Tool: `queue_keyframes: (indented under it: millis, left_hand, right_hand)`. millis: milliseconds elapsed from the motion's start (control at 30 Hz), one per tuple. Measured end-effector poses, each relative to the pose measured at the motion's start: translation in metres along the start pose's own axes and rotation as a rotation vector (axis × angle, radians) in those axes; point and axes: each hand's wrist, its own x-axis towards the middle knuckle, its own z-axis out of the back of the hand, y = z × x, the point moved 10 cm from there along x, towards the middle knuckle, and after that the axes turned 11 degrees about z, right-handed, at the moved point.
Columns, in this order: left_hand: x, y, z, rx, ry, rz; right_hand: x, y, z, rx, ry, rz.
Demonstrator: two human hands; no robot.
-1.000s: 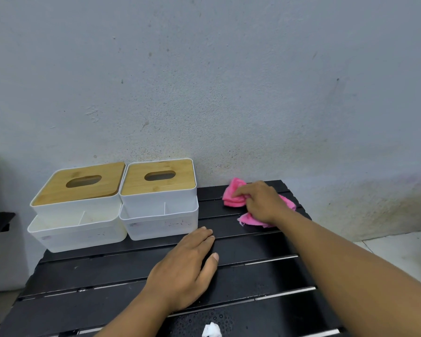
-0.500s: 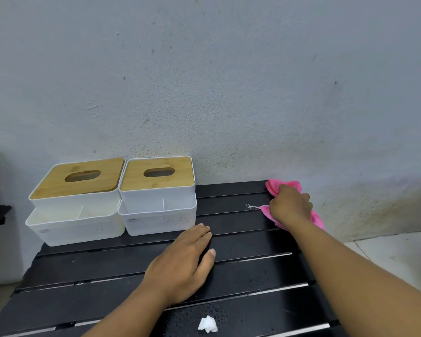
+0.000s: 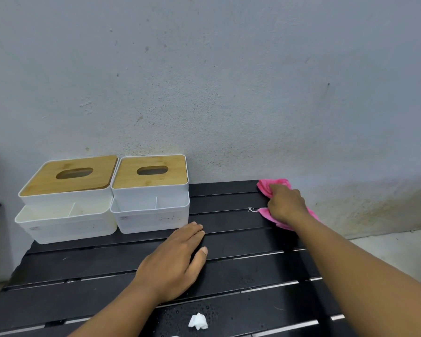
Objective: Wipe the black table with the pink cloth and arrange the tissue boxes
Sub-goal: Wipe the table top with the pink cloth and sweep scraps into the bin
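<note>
- Clock ref: table ctr, 12 = wall side.
- 6 o'clock, near edge: small crumpled white tissue scrap [image 3: 198, 321] is seen lying on the black table [image 3: 241, 271]. Water droplets [image 3: 180, 312] are scattered around it on the same slat.
- Ctr: left hand [image 3: 173, 261] is laid flat on the slats, palm down. Fingers are straight & together, thumb out to the side, nothing held.
- 2 o'clock, far-right corner: pink cloth [image 3: 267, 186] is bunched under right hand [image 3: 286, 205], gripped w/ curled fingers and pressed down at the table's right edge. Cloth is seen sticking out on the hand's far side and near-right side, partly past the edge. A loose white thread [image 3: 252, 209] trails from its left side.
- 10–11 o'clock, far-left: left tissue box [image 3: 66, 203] & right tissue box [image 3: 151, 198] are set side by side, touching, backs to the wall. Both are white w/ a wood-look lid, an oval slot and a divided open tray in front.
- 12 o'clock: grey stained wall [image 3: 229, 93] behind the table.
</note>
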Motion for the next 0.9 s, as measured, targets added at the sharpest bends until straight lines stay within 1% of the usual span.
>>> queue_keyframes:
  millis: [67, 200, 267, 300, 367, 400, 467, 500, 600, 667, 800, 900]
  left_hand:
    - [0.001, 0.0, 0.001, 0.001, -0.001, -0.001]
    - [0.001, 0.0, 0.001, 0.003, -0.007, -0.01]
    - [0.0, 0.0, 0.001, 0.008, -0.009, -0.011]
    - [0.001, 0.0, 0.001, 0.009, -0.006, -0.01]
    - [0.001, 0.0, 0.0, 0.013, 0.0, -0.01]
    - [0.001, 0.0, 0.0, 0.017, 0.001, -0.012]
    - [0.002, 0.0, 0.0, 0.026, 0.004, -0.012]
    - [0.001, 0.001, 0.0, 0.027, 0.003, -0.009]
    - [0.001, 0.001, 0.001, 0.013, -0.006, 0.003]
    - [0.001, 0.001, 0.0, 0.016, 0.0, 0.004]
    - [0.001, 0.001, 0.0, 0.02, 0.006, 0.003]
    - [0.0, -0.001, 0.001, 0.03, 0.0, -0.009]
  right_hand:
    - [-0.011, 0.001, -0.002, -0.021, -0.015, 0.003]
    - [-0.044, 0.019, -0.005, -0.167, -0.048, 0.036]
    - [-0.057, 0.039, -0.006, -0.088, -0.11, 0.139]
    - [-0.063, 0.051, -0.009, -0.028, -0.129, 0.225]
    - [-0.065, 0.065, -0.018, 0.051, -0.084, 0.374]
    - [-0.06, 0.063, -0.021, 0.086, -0.054, 0.389]
    - [-0.045, 0.052, -0.024, 0.115, -0.009, 0.347]
    - [-0.037, 0.047, -0.024, 0.112, -0.014, 0.315]
    - [-0.022, 0.039, -0.015, 0.093, -0.077, 0.189]
    - [-0.026, 0.043, -0.012, 0.063, -0.096, 0.172]
    - [-0.06, 0.05, -0.018, 0.039, -0.105, 0.305]
    - [-0.092, 0.064, -0.027, 0.03, -0.079, 0.513]
